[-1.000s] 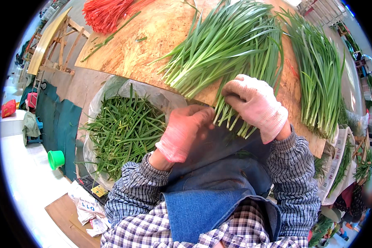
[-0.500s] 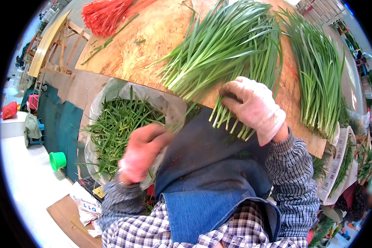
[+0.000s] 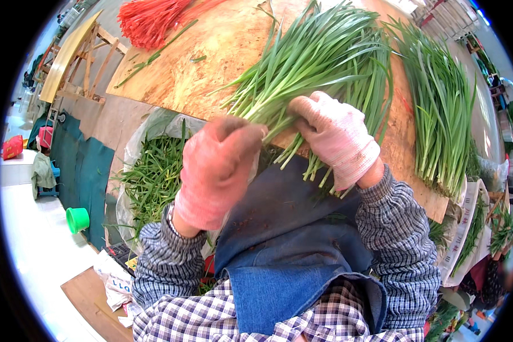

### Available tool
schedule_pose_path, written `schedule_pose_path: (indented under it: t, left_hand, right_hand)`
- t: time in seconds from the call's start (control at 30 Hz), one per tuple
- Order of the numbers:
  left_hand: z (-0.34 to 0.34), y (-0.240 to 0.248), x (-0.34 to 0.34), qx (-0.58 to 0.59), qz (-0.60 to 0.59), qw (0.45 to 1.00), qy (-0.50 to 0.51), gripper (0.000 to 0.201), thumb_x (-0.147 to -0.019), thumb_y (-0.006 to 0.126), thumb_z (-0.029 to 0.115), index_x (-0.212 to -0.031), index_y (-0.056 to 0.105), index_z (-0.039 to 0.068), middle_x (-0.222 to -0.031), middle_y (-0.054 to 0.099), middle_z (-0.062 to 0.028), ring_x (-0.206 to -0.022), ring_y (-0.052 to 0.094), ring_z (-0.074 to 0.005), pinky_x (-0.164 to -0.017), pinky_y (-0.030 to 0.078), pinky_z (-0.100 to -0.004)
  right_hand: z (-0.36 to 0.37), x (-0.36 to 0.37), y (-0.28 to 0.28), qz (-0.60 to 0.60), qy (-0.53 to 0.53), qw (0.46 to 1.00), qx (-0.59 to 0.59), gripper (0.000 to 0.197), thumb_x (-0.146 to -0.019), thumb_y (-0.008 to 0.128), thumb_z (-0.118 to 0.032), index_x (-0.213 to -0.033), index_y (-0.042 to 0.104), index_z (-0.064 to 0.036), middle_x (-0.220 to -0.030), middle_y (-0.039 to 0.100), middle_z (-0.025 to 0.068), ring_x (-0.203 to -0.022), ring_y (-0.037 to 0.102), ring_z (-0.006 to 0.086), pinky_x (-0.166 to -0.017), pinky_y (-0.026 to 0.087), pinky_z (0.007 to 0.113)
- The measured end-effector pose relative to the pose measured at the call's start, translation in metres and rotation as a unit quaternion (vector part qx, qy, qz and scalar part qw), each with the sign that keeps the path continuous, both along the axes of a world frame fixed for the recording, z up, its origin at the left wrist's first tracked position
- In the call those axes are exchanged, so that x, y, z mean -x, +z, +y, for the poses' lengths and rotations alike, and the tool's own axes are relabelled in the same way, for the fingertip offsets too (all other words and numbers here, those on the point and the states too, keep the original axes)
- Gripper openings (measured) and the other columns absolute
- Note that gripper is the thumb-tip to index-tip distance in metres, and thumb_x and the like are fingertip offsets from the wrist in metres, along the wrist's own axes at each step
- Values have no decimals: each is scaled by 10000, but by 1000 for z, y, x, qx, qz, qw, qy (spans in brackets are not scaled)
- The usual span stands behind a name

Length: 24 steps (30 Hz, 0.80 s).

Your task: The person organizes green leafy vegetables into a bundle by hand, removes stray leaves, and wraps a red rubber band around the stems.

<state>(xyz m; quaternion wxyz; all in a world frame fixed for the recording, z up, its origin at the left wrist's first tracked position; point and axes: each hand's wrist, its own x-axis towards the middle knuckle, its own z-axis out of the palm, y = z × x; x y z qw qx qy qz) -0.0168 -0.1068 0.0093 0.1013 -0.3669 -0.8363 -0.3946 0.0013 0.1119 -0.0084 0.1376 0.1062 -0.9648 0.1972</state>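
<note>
The left hand is returned to the green stalks, its grip indiscernible; some are held by the right hand.

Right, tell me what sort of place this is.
Probably a vegetable market or produce-sorting area: long green stalks on a wooden board, a plastic bag of loose leaves beside it, and a bundle of red strands.

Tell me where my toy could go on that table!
Mostly bare wood lies between the red strips and the middle green pile. Wood also shows between that pile and the right bunch. Crowded: stalks by the right hand.
</note>
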Motion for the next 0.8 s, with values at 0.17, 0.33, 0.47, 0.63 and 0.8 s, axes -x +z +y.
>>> schedule_pose_path:
  t: [0.17,0.33,0.47,0.63,0.8]
  left_hand:
    - [2,-10,3,-101,-36,993,57,291,-736,717,-48,-1009,684,48,-929,656,-145,-779,660,-262,-679,522,-325]
    - [-4,-15,12,-106,-79,979,155,239,-817,704,98,-1042,687,19,-934,659,-167,-790,658,-285,-702,524,-354]
    - [15,-9,8,78,-80,982,153,268,-820,711,208,-1018,668,33,-895,636,-162,-782,642,-345,-608,508,-421]
    - [32,-21,-15,119,41,986,111,346,-762,719,74,-1103,664,57,-898,636,-134,-734,633,-341,-612,518,-406]
    - [36,-37,-25,123,83,986,81,383,-730,702,35,-1108,645,50,-844,594,-108,-715,606,-312,-594,496,-407]
  right_hand:
    - [10,-5,-4,38,31,997,67,152,-783,694,-51,-922,646,-87,-807,583,95,-753,625,305,-653,501,385]
    - [18,-11,-2,31,34,995,93,149,-772,691,-14,-907,661,-70,-810,585,112,-752,626,311,-656,504,376]
    - [17,-9,1,5,33,996,77,156,-770,688,-16,-916,665,-66,-827,601,115,-779,631,319,-677,508,376]
    - [18,-10,19,46,-12,978,203,230,-761,689,-8,-979,675,-79,-865,630,94,-761,646,269,-682,524,339]
    - [10,5,25,44,-27,981,189,252,-789,691,-68,-1039,675,-98,-956,649,110,-843,661,299,-744,532,366]
